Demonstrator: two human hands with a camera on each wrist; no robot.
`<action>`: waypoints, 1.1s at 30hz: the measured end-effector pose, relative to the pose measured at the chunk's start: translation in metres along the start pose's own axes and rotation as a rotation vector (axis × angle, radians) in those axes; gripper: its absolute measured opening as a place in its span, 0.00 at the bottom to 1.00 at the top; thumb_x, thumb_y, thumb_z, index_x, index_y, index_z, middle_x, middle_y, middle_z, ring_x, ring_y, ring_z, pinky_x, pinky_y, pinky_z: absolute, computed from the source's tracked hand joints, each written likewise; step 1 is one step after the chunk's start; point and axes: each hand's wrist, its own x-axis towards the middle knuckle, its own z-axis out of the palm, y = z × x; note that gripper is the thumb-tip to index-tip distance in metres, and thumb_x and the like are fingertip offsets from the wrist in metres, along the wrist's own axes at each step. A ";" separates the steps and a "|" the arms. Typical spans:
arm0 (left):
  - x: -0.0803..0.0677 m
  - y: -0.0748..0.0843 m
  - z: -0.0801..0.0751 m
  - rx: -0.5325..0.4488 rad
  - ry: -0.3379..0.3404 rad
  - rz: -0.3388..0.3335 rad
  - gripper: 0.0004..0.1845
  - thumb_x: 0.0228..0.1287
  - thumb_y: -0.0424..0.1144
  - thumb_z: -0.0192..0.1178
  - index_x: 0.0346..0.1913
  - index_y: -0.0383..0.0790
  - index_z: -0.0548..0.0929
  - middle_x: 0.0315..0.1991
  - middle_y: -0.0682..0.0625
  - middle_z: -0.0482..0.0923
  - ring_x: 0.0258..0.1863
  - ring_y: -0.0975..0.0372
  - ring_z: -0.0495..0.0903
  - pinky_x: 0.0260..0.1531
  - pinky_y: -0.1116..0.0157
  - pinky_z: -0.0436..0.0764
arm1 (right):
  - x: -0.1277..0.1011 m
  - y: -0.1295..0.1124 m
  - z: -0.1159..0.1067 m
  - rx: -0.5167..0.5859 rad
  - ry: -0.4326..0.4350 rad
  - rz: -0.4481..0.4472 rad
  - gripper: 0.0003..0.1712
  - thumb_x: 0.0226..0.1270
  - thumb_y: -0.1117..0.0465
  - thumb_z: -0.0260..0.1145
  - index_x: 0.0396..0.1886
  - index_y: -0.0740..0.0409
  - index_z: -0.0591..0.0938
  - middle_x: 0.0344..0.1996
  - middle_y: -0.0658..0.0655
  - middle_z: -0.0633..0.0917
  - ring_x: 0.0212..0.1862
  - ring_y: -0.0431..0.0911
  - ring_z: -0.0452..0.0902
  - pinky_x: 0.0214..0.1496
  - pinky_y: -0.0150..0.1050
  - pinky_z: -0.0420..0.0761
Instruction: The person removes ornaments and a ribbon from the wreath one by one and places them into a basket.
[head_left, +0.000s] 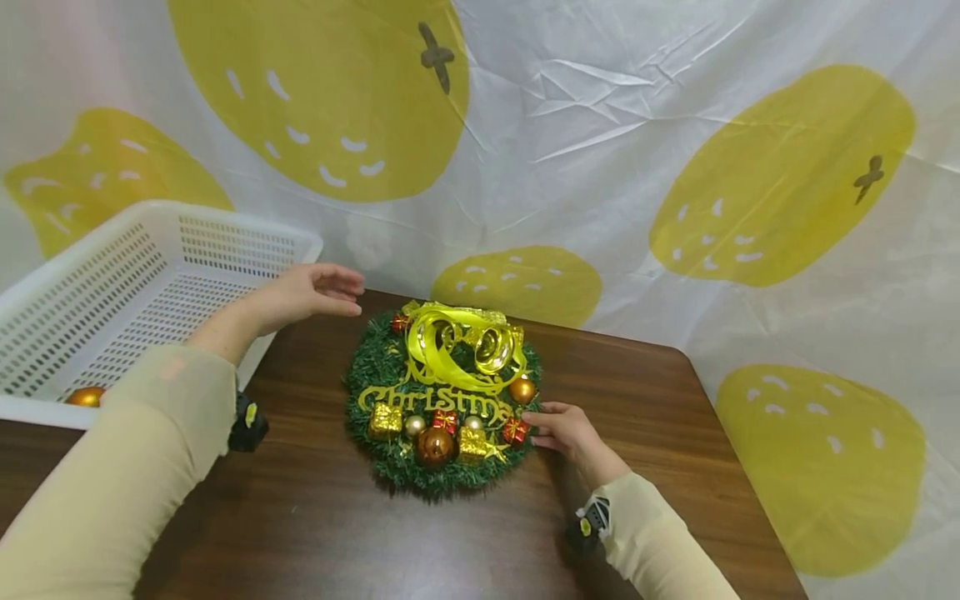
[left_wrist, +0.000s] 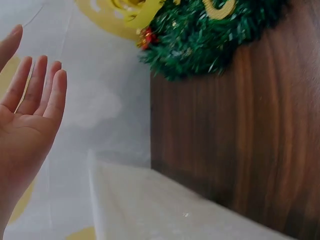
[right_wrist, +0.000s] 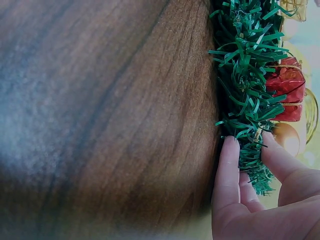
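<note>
The right hand [head_left: 567, 432] pinches the wreath [head_left: 442, 400] rim between its fingers [right_wrist: 227, 170]. The left hand [head_left: 307, 290] hovers released, fingers [left_wrist: 47, 92] straight, wreath just beyond them

The head view looks down on the desk [head_left: 637, 392]; both wrist views sit close, sharing the wreath's [head_left: 442, 392] edge.

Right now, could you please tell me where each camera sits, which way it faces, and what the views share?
Head: on the head, looking forward and down at the table, wreath and basket; both sleeved arms show.
Left wrist: faces the left hand, its open palm off the wreath.
Right wrist: faces the right hand, whose fingers pinch the wreath's rim.
All three share the wreath and table.
</note>
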 end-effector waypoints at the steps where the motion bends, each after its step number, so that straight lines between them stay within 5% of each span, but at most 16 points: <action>1: 0.001 -0.001 0.003 -0.007 -0.003 0.006 0.31 0.63 0.38 0.60 0.66 0.32 0.64 0.62 0.36 0.69 0.59 0.48 0.71 0.63 0.52 0.68 | 0.000 0.000 0.000 0.000 -0.001 0.000 0.36 0.60 0.70 0.64 0.65 0.77 0.59 0.22 0.49 0.75 0.22 0.37 0.71 0.28 0.30 0.82; 19: 0.010 -0.023 0.059 -0.087 -0.042 0.034 0.28 0.61 0.37 0.62 0.63 0.32 0.68 0.59 0.34 0.72 0.58 0.48 0.73 0.59 0.51 0.72 | 0.002 0.000 0.004 0.006 -0.009 -0.006 0.36 0.60 0.71 0.63 0.65 0.78 0.59 0.22 0.50 0.76 0.22 0.37 0.72 0.26 0.29 0.82; 33: 0.004 -0.040 0.087 -0.107 -0.130 0.037 0.29 0.62 0.38 0.61 0.63 0.29 0.67 0.58 0.33 0.72 0.56 0.47 0.74 0.55 0.54 0.76 | 0.001 0.000 0.001 0.017 -0.006 -0.014 0.36 0.61 0.71 0.63 0.65 0.78 0.58 0.21 0.49 0.76 0.21 0.37 0.72 0.26 0.29 0.82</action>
